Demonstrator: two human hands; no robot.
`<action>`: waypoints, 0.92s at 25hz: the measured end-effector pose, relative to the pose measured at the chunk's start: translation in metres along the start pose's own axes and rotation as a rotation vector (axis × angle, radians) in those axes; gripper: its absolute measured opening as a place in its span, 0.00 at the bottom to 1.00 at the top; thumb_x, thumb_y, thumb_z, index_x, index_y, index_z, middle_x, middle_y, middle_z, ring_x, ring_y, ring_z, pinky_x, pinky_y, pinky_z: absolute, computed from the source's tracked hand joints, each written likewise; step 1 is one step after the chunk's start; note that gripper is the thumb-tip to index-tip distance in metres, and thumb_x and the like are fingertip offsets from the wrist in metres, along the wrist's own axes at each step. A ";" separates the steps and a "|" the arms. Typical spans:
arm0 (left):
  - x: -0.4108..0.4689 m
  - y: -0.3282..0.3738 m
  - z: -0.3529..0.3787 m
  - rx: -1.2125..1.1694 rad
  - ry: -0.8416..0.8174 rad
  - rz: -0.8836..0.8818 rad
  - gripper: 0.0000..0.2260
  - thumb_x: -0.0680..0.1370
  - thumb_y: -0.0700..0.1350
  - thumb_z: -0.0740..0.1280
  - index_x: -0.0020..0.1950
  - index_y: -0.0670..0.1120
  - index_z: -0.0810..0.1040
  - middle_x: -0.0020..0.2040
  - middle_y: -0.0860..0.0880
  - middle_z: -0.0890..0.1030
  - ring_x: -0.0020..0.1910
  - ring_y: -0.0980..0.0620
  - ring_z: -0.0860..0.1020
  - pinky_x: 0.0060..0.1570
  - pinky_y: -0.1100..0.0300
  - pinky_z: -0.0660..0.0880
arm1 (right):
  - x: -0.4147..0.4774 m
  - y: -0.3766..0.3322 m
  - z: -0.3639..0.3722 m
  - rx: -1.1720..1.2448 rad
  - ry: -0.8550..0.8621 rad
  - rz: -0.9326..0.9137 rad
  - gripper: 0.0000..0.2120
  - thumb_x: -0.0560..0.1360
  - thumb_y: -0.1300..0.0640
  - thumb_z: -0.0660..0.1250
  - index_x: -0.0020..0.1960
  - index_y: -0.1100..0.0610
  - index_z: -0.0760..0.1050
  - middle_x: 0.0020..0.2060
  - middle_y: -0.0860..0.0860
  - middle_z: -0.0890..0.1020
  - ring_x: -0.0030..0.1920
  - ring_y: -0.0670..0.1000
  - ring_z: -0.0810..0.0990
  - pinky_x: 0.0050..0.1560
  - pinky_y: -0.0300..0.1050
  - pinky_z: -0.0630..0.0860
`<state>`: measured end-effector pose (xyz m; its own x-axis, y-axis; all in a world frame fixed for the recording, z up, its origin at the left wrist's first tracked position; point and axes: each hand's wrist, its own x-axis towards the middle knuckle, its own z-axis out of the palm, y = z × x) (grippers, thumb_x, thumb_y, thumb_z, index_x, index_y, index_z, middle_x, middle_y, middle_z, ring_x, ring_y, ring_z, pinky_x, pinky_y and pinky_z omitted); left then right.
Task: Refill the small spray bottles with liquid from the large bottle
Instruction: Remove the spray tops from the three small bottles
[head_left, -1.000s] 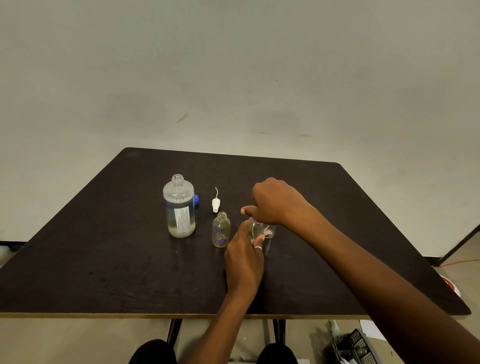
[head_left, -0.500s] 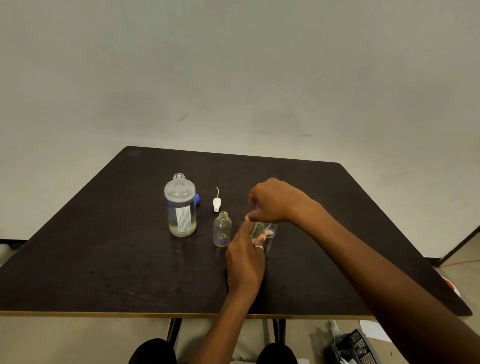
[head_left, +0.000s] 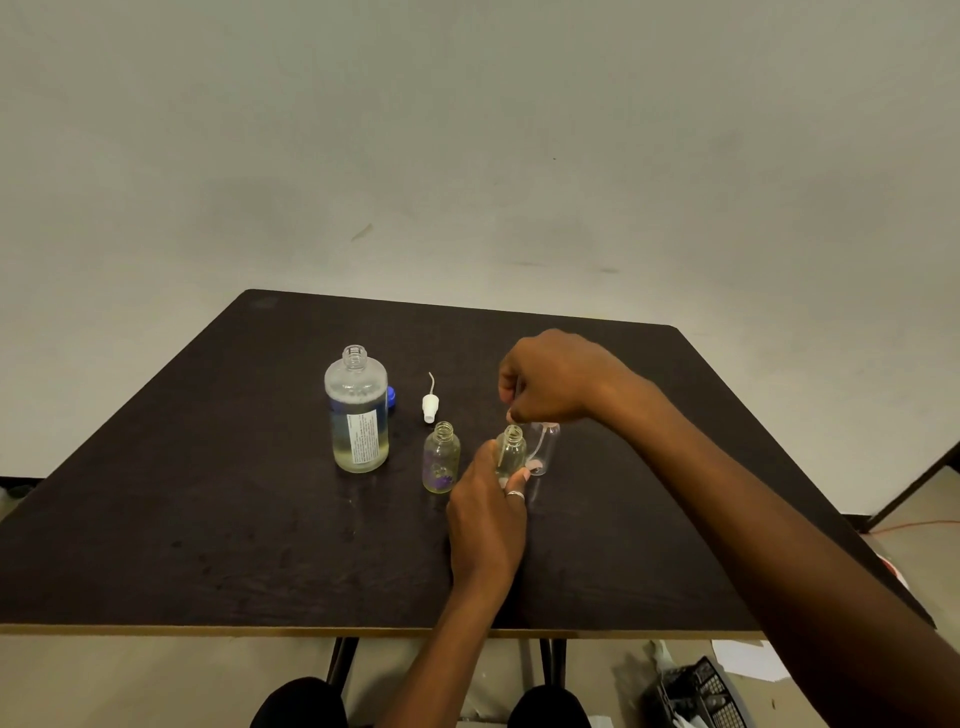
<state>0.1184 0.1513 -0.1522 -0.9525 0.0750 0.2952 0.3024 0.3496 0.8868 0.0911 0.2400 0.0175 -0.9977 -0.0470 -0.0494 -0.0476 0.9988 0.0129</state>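
The large clear bottle stands uncapped on the dark table, partly filled with pale liquid. To its right stands an open small bottle with a purple print. My left hand grips a second small bottle at its base. My right hand is lifted just above that bottle's open neck, fingers pinched on its spray top, whose thin tube still hangs into the bottle. A third small clear bottle stands right behind, partly hidden.
A white spray top with tube lies on the table behind the small bottles. A blue cap peeks out behind the large bottle. A black basket and papers lie on the floor at lower right.
My right hand has risen from the small bottle, drawing the spray top up and off its neck. My left hand keeps holding the bottle in place.
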 end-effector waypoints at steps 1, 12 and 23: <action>0.000 0.001 -0.001 -0.005 0.000 -0.001 0.18 0.77 0.43 0.70 0.66 0.50 0.75 0.54 0.53 0.82 0.51 0.59 0.79 0.47 0.70 0.72 | -0.001 0.000 -0.010 -0.003 -0.020 0.003 0.03 0.69 0.55 0.71 0.43 0.51 0.82 0.40 0.47 0.84 0.42 0.49 0.82 0.46 0.51 0.82; -0.002 0.000 -0.004 -0.015 -0.012 0.017 0.19 0.77 0.42 0.70 0.68 0.49 0.74 0.55 0.54 0.81 0.50 0.64 0.74 0.43 0.82 0.66 | 0.025 -0.016 -0.072 -0.034 0.104 0.139 0.09 0.68 0.58 0.67 0.47 0.54 0.82 0.42 0.52 0.82 0.45 0.54 0.81 0.42 0.45 0.79; 0.000 -0.004 0.001 -0.016 -0.002 -0.039 0.21 0.77 0.45 0.70 0.70 0.51 0.72 0.62 0.53 0.80 0.61 0.56 0.78 0.58 0.62 0.76 | 0.115 -0.017 0.037 -0.057 -0.114 0.343 0.03 0.68 0.64 0.69 0.36 0.60 0.81 0.35 0.55 0.84 0.37 0.52 0.84 0.43 0.46 0.82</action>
<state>0.1172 0.1508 -0.1557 -0.9636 0.0634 0.2598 0.2657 0.3370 0.9032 -0.0207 0.2181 -0.0258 -0.9444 0.2959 -0.1433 0.2831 0.9535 0.1033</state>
